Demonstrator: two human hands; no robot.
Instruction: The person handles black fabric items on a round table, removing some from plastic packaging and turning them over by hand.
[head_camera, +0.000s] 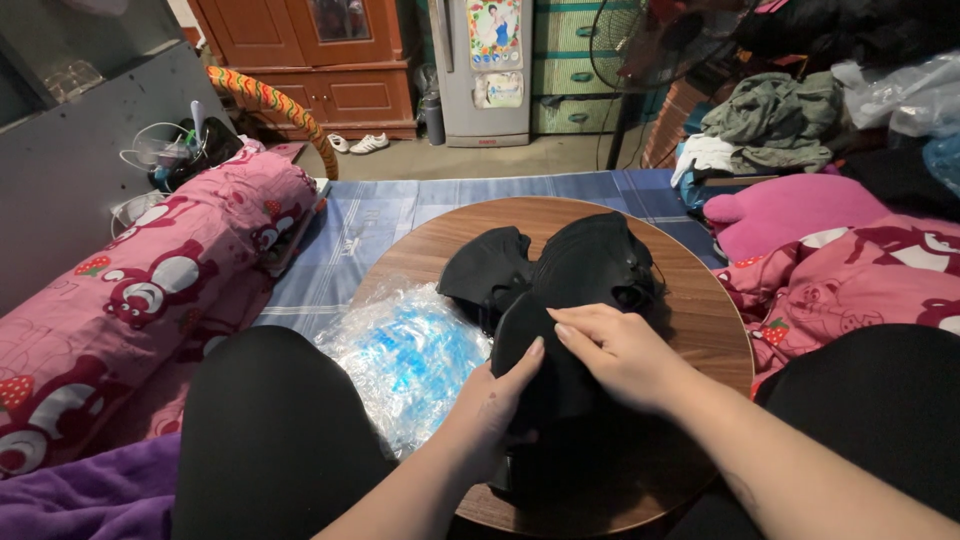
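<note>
On the round wooden table (700, 310) we see bare wood at the right side and along the far edge, so a hand could pass there. The middle is blocked by the pile of black masks (560, 275), and the clear plastic bag (405, 355) covers the left edge. Our left hand (495, 400) and right hand (620, 350) rest on the near mask and fill the near part. Both knees in black press close at the near sides, and the pink rolled blanket (150, 290) closes the far left.
</note>
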